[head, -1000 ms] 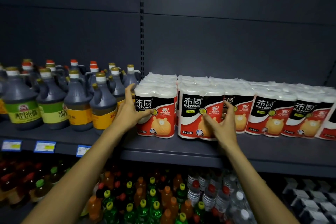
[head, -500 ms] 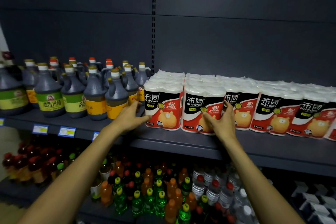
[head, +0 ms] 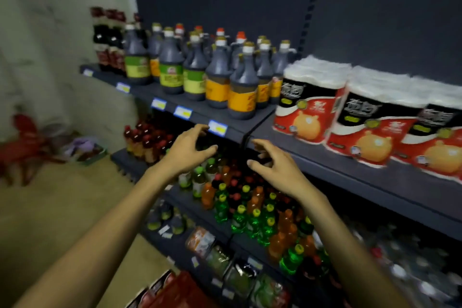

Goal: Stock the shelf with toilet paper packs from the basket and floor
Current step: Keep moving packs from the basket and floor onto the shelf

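Note:
Toilet paper packs [head: 310, 107] in black, red and white wrap, printed with an orange bear, stand in a row on the dark shelf [head: 350, 170] at the right. My left hand [head: 190, 150] and my right hand [head: 277, 167] hover in front of the shelf's front edge, below and left of the packs. Both hands hold nothing and their fingers are spread. A red basket [head: 22, 147] sits blurred on the floor at the far left.
Dark vinegar jugs [head: 220, 75] with green and orange labels fill the shelf left of the packs. Small drink bottles [head: 240, 207] crowd the shelf below. Snack bags [head: 225, 262] lie lower down. A green tray [head: 87, 150] rests on the tan floor by the wall.
Both hands have come off the two leftmost packs and pulled back below the shelf edge. The view has swung left and down, bringing the floor and red basket into sight.

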A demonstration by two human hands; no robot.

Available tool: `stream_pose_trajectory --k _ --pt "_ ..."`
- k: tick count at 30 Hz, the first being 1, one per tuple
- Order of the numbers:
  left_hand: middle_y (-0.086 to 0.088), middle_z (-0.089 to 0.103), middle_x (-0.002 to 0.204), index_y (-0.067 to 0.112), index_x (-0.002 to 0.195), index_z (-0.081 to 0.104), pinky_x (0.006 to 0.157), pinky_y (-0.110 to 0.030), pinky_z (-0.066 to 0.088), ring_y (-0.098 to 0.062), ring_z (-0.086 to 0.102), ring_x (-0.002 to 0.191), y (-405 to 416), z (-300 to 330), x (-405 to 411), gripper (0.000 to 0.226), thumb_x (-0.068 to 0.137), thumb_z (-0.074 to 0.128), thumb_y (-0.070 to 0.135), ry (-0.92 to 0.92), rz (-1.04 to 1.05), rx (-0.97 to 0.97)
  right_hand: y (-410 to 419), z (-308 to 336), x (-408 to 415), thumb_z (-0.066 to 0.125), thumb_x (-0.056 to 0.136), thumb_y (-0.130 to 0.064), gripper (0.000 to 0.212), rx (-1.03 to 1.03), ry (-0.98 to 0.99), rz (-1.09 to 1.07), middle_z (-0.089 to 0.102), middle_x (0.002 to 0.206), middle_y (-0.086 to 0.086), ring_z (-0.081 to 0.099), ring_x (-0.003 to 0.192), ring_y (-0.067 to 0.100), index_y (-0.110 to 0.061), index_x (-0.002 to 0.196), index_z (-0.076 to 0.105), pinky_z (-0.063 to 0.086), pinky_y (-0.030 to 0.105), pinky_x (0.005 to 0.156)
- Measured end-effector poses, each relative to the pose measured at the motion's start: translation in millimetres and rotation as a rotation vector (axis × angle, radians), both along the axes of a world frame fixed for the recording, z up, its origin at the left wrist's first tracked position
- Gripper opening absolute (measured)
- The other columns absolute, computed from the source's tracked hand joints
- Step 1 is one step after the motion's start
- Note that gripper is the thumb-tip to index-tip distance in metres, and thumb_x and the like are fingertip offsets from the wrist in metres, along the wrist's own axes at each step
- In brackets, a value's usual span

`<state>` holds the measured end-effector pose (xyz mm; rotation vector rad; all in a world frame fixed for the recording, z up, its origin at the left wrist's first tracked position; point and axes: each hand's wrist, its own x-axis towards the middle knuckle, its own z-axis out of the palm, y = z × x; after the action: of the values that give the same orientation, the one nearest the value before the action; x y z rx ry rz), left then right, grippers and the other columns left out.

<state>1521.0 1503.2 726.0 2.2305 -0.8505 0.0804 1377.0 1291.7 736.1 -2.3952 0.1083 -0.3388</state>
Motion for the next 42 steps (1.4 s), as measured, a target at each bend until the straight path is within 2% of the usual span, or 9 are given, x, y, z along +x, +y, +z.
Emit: stream_pose_trajectory --k 2,5,10,14,18,22,29,32,42 --pt "-0.006 0.059 0.131 0.017 0.136 0.047 0.093 -0.031 0.043 -0.023 0.056 0.118 41.7 -19.6 -5.6 0.069 0.08 0.063 0.053 0.057 0.082 0.08 27.0 -26.9 28.3 0.062 0.089 -0.043 0.061 -0.037 0.08 0.072 0.047 0.14 -0.003 0.05 0.123 0.015 -0.029 0.143 0.04 0.043 0.028 0.096" --pt "-0.01 0.059 0.131 0.013 0.136 0.049 0.091 -0.028 0.042 -0.026 0.056 0.119 105.3 -55.0 -14.6 0.085 0.069 0.052 0.065 0.164 0.209 0.168 71.0 -68.1 69.4 0.061 0.09 -0.042 0.066 -0.112 0.232 0.174 0.04 0.146 0.003 0.047 0.127 0.02 -0.027 0.147 0.033 0.037 0.026 0.094" --pt "-0.012 0.054 0.136 0.016 0.145 0.039 0.093 -0.027 0.042 -0.026 0.053 0.123 207.7 -124.7 -31.5 0.068 0.087 0.068 0.036 0.401 0.465 0.181 151.4 -134.2 121.2 0.058 0.094 -0.041 0.07 -0.219 0.406 0.364 0.03 0.155 0.007 0.037 0.138 0.026 -0.018 0.152 0.026 0.038 0.031 0.1" --pt "-0.011 0.054 0.136 0.017 0.146 0.036 0.096 -0.027 0.041 -0.026 0.052 0.123 281.2 -172.2 -47.7 0.07 0.087 0.064 0.044 0.512 0.616 0.215 210.4 -180.9 148.5 0.061 0.094 -0.029 0.066 -0.228 0.517 0.478 0.036 0.147 0.015 0.041 0.133 0.031 -0.013 0.149 0.029 0.038 0.029 0.094" --pt "-0.009 0.054 0.136 0.022 0.146 0.035 0.099 -0.033 0.043 -0.028 0.053 0.122 333.7 -207.5 -53.4 0.072 0.086 0.063 0.049 0.613 0.713 0.208 260.0 -222.8 173.6 0.062 0.092 -0.033 0.071 -0.215 0.569 0.562 0.034 0.151 0.014 0.039 0.136 0.031 -0.014 0.151 0.027 0.037 0.029 0.094" --pt "-0.01 0.053 0.136 0.02 0.147 0.034 0.102 -0.034 0.043 -0.028 0.051 0.125 365.1 -237.7 -50.0 0.074 0.085 0.064 0.047 0.686 0.766 0.181 301.6 -261.3 194.3 0.062 0.091 -0.039 0.071 -0.221 0.607 0.643 0.03 0.154 0.011 0.036 0.138 0.032 -0.019 0.15 0.028 0.039 0.04 0.104" --pt "-0.01 0.052 0.134 0.016 0.145 0.035 0.101 -0.032 0.043 -0.024 0.051 0.123 386.9 -295.1 -40.1 0.074 0.084 0.068 0.042 0.763 0.896 0.137 346.8 -333.8 229.6 0.062 0.092 -0.036 0.064 -0.234 0.666 0.75 0.036 0.149 0.01 0.04 0.134 0.03 -0.02 0.147 0.032 0.038 0.036 0.101" --pt "-0.01 0.05 0.137 0.016 0.145 0.035 0.102 -0.031 0.042 -0.023 0.05 0.125 390.5 -330.7 -38.7 0.073 0.085 0.068 0.04 0.806 0.974 0.135 358.3 -370.8 247.5 0.064 0.09 -0.035 0.064 -0.197 0.698 0.8 0.04 0.145 0.012 0.043 0.131 0.031 -0.021 0.145 0.035 0.042 0.042 0.102" --pt "-0.009 0.045 0.144 0.02 0.146 0.033 0.102 -0.032 0.043 -0.024 0.048 0.129 418.1 -530.7 -62.6 0.074 0.084 0.068 0.04 0.958 1.163 0.089 383.4 -561.5 267.6 0.063 0.089 -0.037 0.061 -0.174 0.688 0.893 0.045 0.138 0.007 0.049 0.123 0.025 -0.025 0.143 0.037 0.044 0.038 0.096"
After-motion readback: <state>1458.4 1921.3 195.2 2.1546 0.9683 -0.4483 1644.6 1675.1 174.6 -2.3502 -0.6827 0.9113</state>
